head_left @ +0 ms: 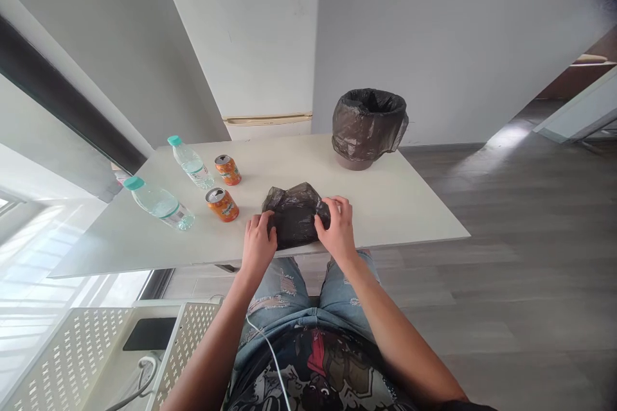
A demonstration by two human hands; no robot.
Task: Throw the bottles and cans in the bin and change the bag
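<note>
At the frame's centre, the left hand (258, 243) and right hand (338, 228) pinch a crumpled black bag's (295, 214) opposite edges, steadying it on the table (409, 205).

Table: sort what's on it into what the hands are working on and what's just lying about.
In hand: black bag, gripped by left hand and right hand.
Lying about: two bottles, two orange cans, lined bin.
</note>
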